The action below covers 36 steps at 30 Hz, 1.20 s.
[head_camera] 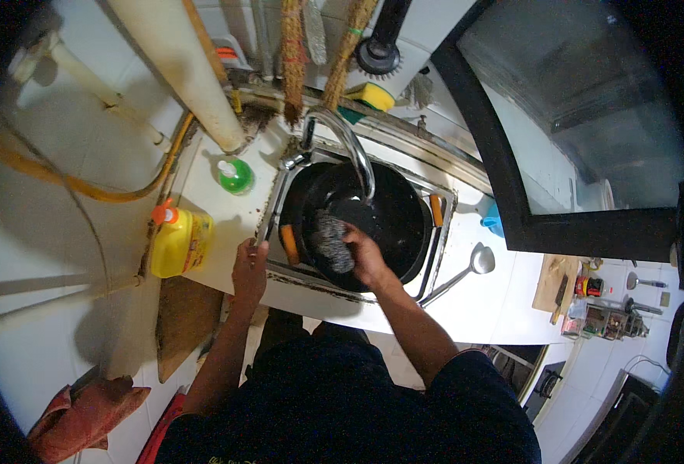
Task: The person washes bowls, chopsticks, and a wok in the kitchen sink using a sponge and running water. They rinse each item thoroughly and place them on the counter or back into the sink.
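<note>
A large black wok point(397, 232) with orange-brown handles point(289, 245) sits in the steel-rimmed sink point(441, 243). Inside it, my right hand point(369, 259) grips a grey steel-wool scrubber point(334, 240) against the wok's left side. The curved chrome faucet point(348, 133) reaches over the wok, and its spout ends above the inside. My left hand point(250, 269) is at the sink's left front corner, holding nothing, its fingers slightly curled and apart. Whether it touches the counter edge is hard to tell.
Left of the sink stand a green pump bottle point(236, 177) and a yellow detergent jug point(182, 240). A metal spatula point(464, 272) lies on the right. Behind are a yellow sponge point(372, 96) and straw brushes point(293, 58). A black-framed window point(513, 174) juts in at upper right.
</note>
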Each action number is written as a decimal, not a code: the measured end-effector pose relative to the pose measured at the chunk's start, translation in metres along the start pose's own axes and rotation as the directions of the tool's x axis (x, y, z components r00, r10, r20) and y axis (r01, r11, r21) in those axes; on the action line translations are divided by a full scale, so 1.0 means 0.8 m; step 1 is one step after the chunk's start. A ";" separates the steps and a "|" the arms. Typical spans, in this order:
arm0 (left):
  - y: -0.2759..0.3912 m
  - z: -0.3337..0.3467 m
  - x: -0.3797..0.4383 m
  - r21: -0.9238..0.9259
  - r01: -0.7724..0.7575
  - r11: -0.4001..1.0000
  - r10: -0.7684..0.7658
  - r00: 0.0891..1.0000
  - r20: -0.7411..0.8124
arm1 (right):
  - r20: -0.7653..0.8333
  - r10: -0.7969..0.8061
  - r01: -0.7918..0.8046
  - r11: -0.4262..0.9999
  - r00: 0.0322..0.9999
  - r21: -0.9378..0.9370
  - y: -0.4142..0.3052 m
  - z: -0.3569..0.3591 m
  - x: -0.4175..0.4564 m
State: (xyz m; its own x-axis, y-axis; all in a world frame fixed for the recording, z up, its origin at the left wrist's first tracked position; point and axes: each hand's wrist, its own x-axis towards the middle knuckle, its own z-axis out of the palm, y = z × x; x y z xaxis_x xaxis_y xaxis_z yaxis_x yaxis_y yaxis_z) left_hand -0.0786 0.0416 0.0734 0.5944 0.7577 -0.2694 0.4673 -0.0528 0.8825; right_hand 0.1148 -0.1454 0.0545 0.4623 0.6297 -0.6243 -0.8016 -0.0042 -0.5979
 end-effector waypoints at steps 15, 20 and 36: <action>0.011 0.104 0.039 -0.356 0.453 0.818 -0.351 0.882 0.315 | -0.094 -0.385 -0.183 -0.203 0.918 -0.962 0.080 -0.111 0.178; -0.028 0.102 0.039 -0.489 0.461 0.741 -0.404 0.887 0.224 | 0.011 0.044 0.031 -0.497 0.999 -0.867 0.067 -0.110 0.075; -0.016 0.111 0.031 -0.413 0.514 0.751 -0.425 0.856 0.293 | 0.004 -0.149 -0.120 -0.808 0.989 -0.577 -0.026 -0.216 0.106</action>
State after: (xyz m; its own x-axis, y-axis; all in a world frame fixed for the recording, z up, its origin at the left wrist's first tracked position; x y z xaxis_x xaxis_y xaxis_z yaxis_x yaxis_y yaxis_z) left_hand -0.0120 0.0034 0.0210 0.5021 0.4807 -0.7189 0.3865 0.6190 0.6837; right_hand 0.2362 -0.2264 -0.0730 0.5752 0.6267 -0.5257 0.8112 -0.5199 0.2678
